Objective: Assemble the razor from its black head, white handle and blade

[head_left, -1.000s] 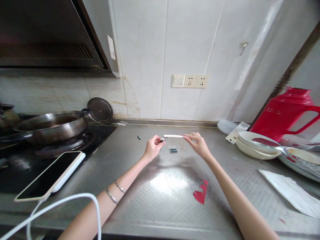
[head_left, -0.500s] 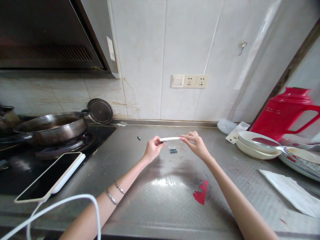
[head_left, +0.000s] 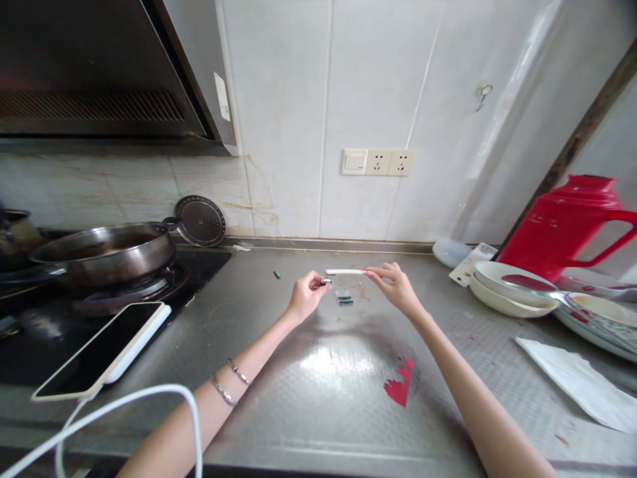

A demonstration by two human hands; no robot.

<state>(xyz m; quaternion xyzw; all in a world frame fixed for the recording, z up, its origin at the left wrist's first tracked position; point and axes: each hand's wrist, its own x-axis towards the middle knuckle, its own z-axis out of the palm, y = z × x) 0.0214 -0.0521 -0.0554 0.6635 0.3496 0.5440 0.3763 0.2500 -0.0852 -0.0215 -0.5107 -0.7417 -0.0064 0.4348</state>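
Observation:
My right hand (head_left: 395,286) pinches one end of a slim white stick (head_left: 344,271), held level with its free end pointing left. My left hand (head_left: 307,292) is closed, and a small dark, shiny piece (head_left: 326,282) shows at its fingertips; its kind is too small to tell. The piece is apart from the stick, just below its left end. Between and below the hands, a small clear plastic case (head_left: 343,297) with dark green strips in it lies on the metal counter (head_left: 298,372). One small green piece (head_left: 277,274) lies by itself to the left.
At left are a steel pan (head_left: 104,255) on the stove and a phone (head_left: 102,352) with a white cable (head_left: 124,398). A torn red scrap (head_left: 399,384) lies in front. Stacked bowls (head_left: 512,299), a red thermos (head_left: 562,229) and a white paper sheet (head_left: 580,385) are at right.
The white stick's left end has come away from my left hand. My right hand has moved slightly right with the stick, and the small dark piece in my left fingertips shows more.

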